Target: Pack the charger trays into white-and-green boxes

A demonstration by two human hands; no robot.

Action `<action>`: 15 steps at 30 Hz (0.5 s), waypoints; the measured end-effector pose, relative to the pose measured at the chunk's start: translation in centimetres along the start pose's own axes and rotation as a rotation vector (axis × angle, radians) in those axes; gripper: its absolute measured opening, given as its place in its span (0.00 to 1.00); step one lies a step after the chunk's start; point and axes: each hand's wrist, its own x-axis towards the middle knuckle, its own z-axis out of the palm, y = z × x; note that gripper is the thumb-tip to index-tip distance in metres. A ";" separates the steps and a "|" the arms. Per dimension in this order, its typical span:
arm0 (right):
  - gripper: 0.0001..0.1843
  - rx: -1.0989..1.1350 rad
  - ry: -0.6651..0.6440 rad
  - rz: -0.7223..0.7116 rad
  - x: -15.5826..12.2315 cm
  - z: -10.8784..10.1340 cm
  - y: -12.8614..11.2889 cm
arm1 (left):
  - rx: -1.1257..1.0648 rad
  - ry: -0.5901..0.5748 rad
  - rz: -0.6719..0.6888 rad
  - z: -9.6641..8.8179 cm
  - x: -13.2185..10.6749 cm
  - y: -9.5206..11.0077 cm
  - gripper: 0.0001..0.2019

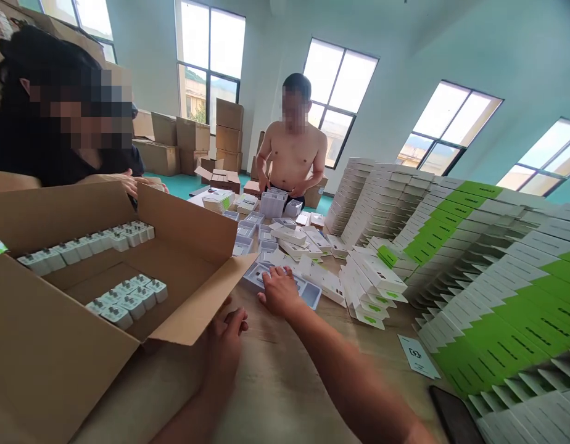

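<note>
My right hand (279, 292) lies over a pale blue-grey plastic insert tray (309, 291), with its fingers curled onto the tray near the tray's far edge. My left hand (226, 345) hangs just in front of the flap of an open cardboard box (187, 228), loosely curled and holding nothing visible. Inside the box, rows of white plug chargers (84, 250) stand in a line along one wall, and a smaller group of white plug chargers (128, 301) lies nearer the front.
A wooden table (276, 382) holds loose trays, white boxes and tall stacks of green-and-white packaging sleeves (493, 308) on the right. A phone (451, 416) lies at the right front. A co-worker (292, 139) handles trays across the table, another (49, 117) sits at left, and cartons stand behind.
</note>
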 end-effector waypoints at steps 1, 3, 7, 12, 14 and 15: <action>0.29 -0.004 -0.045 0.017 1.6 -0.1 -0.1 | -0.014 0.010 0.020 -0.1 0.2 0.3 0.24; 0.26 -0.006 -0.121 0.045 4.0 -0.3 -0.3 | -0.031 0.017 0.053 -0.1 0.4 0.9 0.26; 0.27 0.002 -0.094 0.070 5.4 -1.3 -1.0 | -0.019 0.031 0.122 0.1 0.5 1.2 0.24; 0.37 0.012 0.037 0.004 0.6 -3.4 -3.0 | 0.004 0.100 0.214 -0.2 0.9 1.6 0.36; 0.36 0.023 0.018 -0.042 -3.1 -3.2 -3.5 | 0.029 0.109 0.254 -0.5 1.2 2.0 0.41; 0.37 0.046 0.003 -0.064 -5.2 -2.9 -3.6 | 0.063 0.104 0.285 -0.6 1.3 2.2 0.42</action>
